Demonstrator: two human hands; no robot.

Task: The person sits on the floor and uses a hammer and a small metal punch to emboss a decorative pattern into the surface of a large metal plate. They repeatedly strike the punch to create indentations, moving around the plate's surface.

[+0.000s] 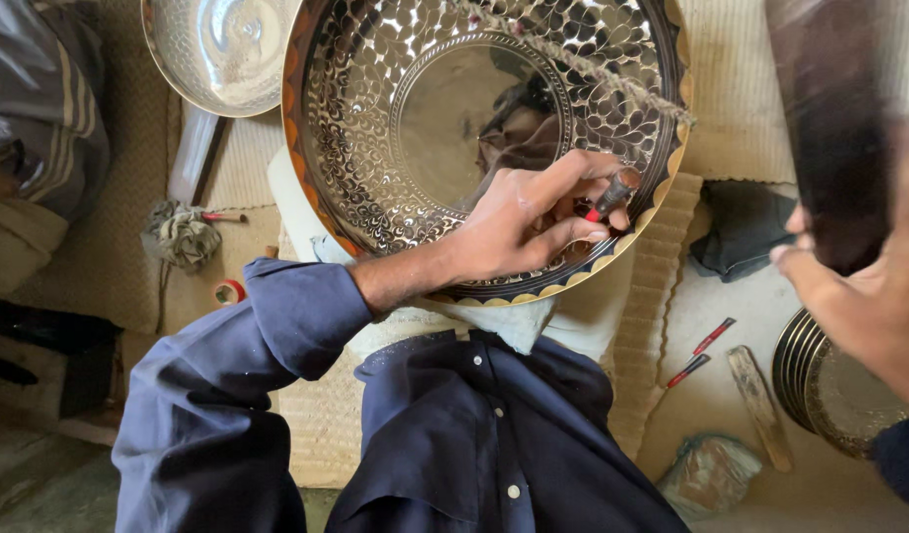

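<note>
A large round engraved metal tray [375, 148] with a gold scalloped rim leans over my lap on a white cloth [513, 321]. My left hand [523, 222] rests on its lower right rim and pinches a small red-handled punch tool [612, 194] against the patterned band. My right hand [859, 296] is raised at the right, gripping a dark wooden mallet [829, 118] that is blurred and held above the tray's level.
A second shiny metal dish [217, 49] lies at the top left. Stacked metal plates [820, 370] sit at the right edge. Two red tools [701, 350], a wooden stick [758, 405], a dark cloth [746, 232], a rag [183, 235] and tape roll [229, 292] lie about.
</note>
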